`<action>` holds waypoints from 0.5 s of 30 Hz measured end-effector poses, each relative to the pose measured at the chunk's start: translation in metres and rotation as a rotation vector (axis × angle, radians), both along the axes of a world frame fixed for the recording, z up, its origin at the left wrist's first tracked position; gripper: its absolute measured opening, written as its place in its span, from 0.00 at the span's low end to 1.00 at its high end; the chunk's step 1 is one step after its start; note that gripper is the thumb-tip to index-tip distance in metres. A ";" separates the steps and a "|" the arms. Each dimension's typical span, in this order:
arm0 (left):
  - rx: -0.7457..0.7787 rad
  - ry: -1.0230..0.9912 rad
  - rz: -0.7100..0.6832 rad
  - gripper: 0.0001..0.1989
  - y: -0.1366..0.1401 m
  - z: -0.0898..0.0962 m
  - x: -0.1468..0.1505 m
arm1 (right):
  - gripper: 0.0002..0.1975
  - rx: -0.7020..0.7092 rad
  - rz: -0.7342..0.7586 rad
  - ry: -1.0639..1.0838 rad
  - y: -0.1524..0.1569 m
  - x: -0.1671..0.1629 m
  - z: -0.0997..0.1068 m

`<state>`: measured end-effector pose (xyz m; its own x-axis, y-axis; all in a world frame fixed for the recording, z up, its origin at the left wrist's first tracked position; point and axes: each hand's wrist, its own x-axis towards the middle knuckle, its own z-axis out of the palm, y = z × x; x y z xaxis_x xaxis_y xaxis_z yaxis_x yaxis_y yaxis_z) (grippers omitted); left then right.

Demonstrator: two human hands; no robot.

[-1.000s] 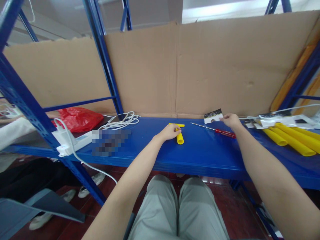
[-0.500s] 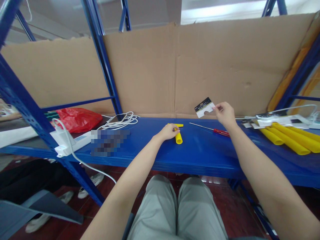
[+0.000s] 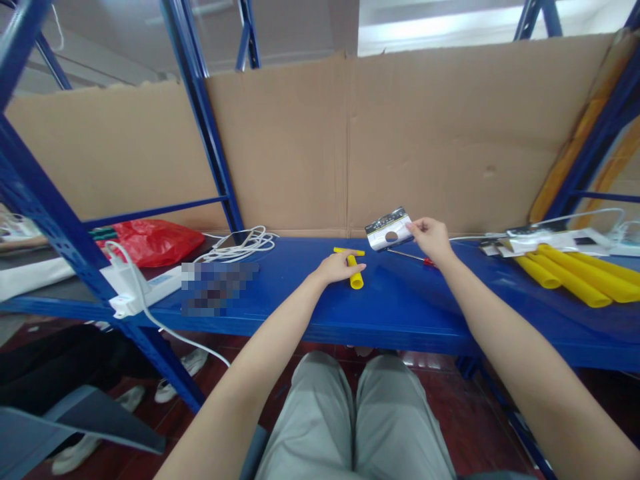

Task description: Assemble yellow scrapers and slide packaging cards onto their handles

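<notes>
My left hand (image 3: 338,267) rests on the blue shelf (image 3: 400,307) with its fingers on a short yellow tube (image 3: 356,274). A thin yellow strip (image 3: 349,251) lies just behind that tube. My right hand (image 3: 430,239) holds a small white and black card with a round hole (image 3: 389,229) by its right edge, lifted a little above the shelf. Under that hand lies a red-handled screwdriver (image 3: 407,255), partly hidden.
Several long yellow tubes (image 3: 575,277) and white packets (image 3: 550,240) lie at the right. A coiled white cable (image 3: 240,244), a white power strip (image 3: 143,288) and a red plastic bag (image 3: 150,240) sit at the left. Cardboard (image 3: 350,147) lines the back. Another person's shoes (image 3: 185,363) show below the shelf.
My right hand picked the card up from the shelf at the back and carried it leftward toward the middle. My left hand stayed on the short yellow tube.
</notes>
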<state>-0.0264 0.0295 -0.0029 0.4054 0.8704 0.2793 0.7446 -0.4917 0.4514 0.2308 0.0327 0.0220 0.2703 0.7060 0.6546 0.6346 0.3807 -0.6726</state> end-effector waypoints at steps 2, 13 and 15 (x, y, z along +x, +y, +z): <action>-0.012 0.032 -0.024 0.25 -0.001 0.001 0.003 | 0.12 -0.019 0.016 0.041 0.000 -0.002 0.000; -0.071 0.090 0.006 0.17 -0.001 0.002 0.008 | 0.17 -0.025 0.133 0.137 0.002 -0.012 -0.004; -0.074 0.072 0.021 0.17 0.000 0.001 0.007 | 0.18 -0.023 0.151 0.146 0.002 -0.012 -0.005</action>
